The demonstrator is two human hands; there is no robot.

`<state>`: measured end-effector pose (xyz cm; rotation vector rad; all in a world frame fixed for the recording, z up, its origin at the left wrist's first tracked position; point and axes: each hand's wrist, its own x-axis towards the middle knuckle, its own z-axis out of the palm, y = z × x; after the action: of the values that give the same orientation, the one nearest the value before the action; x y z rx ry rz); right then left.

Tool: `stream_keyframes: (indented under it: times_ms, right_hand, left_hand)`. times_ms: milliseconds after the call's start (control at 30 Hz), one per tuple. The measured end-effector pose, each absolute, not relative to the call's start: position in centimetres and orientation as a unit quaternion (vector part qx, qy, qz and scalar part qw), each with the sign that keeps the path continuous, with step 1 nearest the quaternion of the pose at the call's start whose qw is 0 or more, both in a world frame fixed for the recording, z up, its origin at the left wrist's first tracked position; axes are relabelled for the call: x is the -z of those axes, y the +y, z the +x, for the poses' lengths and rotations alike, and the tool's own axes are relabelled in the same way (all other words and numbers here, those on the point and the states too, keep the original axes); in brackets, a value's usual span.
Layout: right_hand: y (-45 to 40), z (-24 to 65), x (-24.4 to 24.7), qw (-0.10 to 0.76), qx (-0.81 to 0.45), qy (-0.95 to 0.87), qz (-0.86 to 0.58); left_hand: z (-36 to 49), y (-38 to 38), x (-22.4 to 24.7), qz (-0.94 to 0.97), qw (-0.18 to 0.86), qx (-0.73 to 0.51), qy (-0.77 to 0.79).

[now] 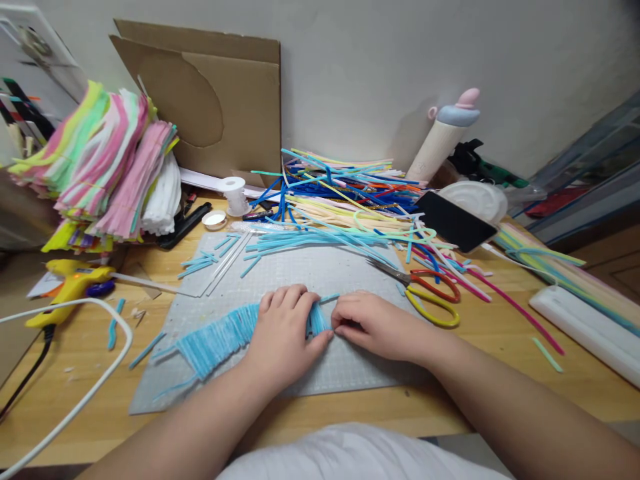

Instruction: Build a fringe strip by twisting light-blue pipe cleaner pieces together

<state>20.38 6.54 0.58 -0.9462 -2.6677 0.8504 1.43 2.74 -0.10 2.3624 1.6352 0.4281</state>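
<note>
A band of light-blue pipe cleaners (215,340) wound side by side lies across the grey cutting mat (350,373). My left hand (285,333) rests over its right part, fingers bent and pressing it down, thumb pointing right. At the band's right end is my right hand (367,323), its fingers curled together in a pinch; what is between the fingertips is too small to make out. A blue stem end sticks out just above, between the hands. Loose light-blue stems (320,241) are spread along the mat's top edge.
Scissors (430,290) with red and yellow handles lie right of the mat. A yellow glue gun (70,283) and white cable (113,357) are at the left. Behind are pipe-cleaner bundles (100,160), a white spool (235,193), a phone (456,221), a bottle (440,140). A power strip (585,327) sits right.
</note>
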Motion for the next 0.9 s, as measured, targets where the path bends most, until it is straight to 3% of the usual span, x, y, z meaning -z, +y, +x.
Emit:
stream_keyframes:
  times_ms: [233,400,567,900]
  right_hand:
    - [6.6,20.6,-0.7,0.094,-0.285,-0.893,-0.335]
    - [7.1,19.9,-0.2,0.211,-0.257,-0.858,-0.39]
    - [7.2,18.9,0.8,0.157,-0.219,-0.885,-0.379]
    - [6.7,18.8,1.0,0.154,-0.202,-0.876,-0.41]
  left_hand:
    - [0.7,2.6,0.1,0.804,0.112,-0.14,0.568]
    - [0.3,2.7,0.1,0.817,0.128,-0.14,0.545]
    - [0.5,2.6,-0.2,0.821,0.139,-0.139,0.536]
    - [0.7,2.6,-0.1,0.826,0.127,-0.127,0.534]
